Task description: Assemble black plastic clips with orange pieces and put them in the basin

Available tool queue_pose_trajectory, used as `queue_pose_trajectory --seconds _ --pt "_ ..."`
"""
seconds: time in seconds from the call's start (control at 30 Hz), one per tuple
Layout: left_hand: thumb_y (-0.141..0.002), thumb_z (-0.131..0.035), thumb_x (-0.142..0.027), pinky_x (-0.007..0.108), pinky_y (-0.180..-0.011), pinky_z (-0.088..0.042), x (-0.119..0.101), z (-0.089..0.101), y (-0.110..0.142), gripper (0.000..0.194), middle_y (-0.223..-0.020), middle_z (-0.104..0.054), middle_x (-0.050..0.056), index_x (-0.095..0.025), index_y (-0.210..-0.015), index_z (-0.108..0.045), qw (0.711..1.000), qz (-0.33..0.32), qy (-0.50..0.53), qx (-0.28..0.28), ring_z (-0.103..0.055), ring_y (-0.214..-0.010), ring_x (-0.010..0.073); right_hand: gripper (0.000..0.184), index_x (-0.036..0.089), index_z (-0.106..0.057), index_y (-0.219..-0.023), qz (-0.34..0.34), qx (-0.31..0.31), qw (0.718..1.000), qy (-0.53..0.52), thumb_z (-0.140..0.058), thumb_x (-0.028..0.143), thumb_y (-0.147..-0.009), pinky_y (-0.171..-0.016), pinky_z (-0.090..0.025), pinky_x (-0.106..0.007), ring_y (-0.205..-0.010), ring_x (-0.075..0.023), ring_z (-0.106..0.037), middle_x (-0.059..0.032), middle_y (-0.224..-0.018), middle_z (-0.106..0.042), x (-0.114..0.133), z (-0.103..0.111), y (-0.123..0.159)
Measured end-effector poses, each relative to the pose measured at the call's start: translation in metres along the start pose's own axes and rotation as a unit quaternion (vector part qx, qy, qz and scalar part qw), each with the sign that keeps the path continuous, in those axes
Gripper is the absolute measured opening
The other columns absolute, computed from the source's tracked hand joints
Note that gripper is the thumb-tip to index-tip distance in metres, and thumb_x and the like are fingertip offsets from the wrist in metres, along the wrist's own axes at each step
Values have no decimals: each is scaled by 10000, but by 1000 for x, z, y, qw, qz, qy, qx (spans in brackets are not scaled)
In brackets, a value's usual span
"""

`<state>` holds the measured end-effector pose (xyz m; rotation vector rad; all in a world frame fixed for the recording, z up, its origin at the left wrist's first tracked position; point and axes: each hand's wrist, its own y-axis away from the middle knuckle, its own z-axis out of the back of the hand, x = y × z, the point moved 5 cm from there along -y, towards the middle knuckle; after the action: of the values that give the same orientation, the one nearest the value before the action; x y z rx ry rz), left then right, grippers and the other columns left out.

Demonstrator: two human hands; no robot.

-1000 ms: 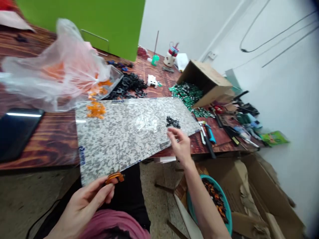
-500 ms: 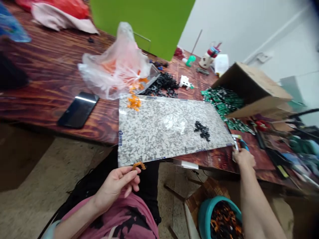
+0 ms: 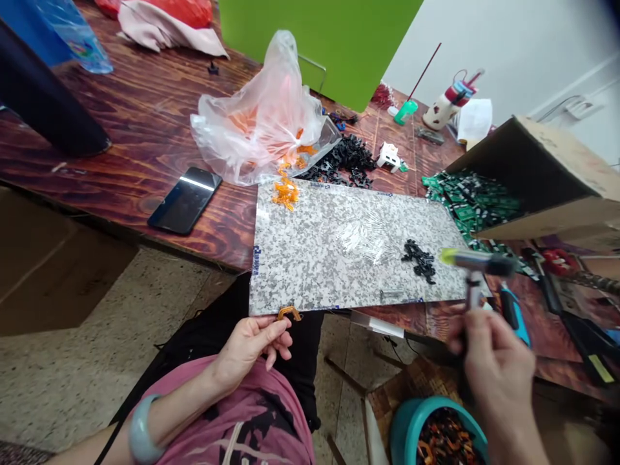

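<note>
My left hand pinches a small curved orange plastic piece at the front left edge of the speckled board. Gripped in my right hand is a small hammer with a yellow-green face and a dark one, raised over the board's right end and slightly blurred. On the board lie a heap of thin clear or silvery pins, a cluster of small black parts and a little pile of orange pieces. A short metal pin rests near the front edge.
A plastic bag of orange parts and a black parts heap sit behind the board. The phone lies left. At right are a cardboard box, green pieces and a blue-handled tool. A teal bucket stands below.
My right hand has lifted the hammer from the table at the right and brought it up toward the board. My left hand still pinches the orange piece. The view has shifted left.
</note>
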<state>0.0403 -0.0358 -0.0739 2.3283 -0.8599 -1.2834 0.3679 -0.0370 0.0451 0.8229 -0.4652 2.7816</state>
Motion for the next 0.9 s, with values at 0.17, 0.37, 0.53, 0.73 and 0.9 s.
queue_pose_trajectory --seconds 0.17,0.37,0.53,0.73,0.9 --pt "-667 -761 -404 162 -323 -367 -3 -1 1 345 -585 -661 40 -80 -743 -672 1000 -8 -19 -6 -623 -479 134 148 214 -560 -931 100 219 964 -116 -419 258 -927 -447 -393 -198 -498 -109 -477 18 -623 -515 101 -66 60" --pt "-655 -758 -420 167 -324 -365 -6 -4 2 351 -586 -662 48 -84 -681 -659 999 -26 -22 4 -616 -472 134 123 210 -521 -971 171 236 951 -107 -407 185 -932 -545 -415 -189 -580 -107 -517 5 -717 -554 124 -77 70" --pt "-611 -772 -462 175 -320 -371 -7 -5 2 406 -576 -663 59 -78 -652 -646 999 -32 -15 14 -596 -430 126 125 210 -513 -930 218 204 951 -83 -390 186 -935 -547 -407 -214 -596 -127 -533 -7 -706 -535 128 -79 74" --pt "-657 -756 -410 165 -328 -375 -8 -5 3 342 -576 -649 42 -83 -675 -659 999 -32 -22 9 -607 -458 127 132 204 -529 -927 206 219 952 -55 -397 197 -930 -503 -398 -217 -540 -123 -510 -6 -690 -542 132 -78 66" --pt "-659 -750 -422 172 -333 -374 -6 -5 2 352 -565 -648 48 -85 -634 -650 999 -33 -19 9 -603 -452 128 144 221 -534 -876 228 137 958 -108 -400 180 -910 -464 -378 -209 -488 -117 -467 20 -614 -487 130 -57 66"
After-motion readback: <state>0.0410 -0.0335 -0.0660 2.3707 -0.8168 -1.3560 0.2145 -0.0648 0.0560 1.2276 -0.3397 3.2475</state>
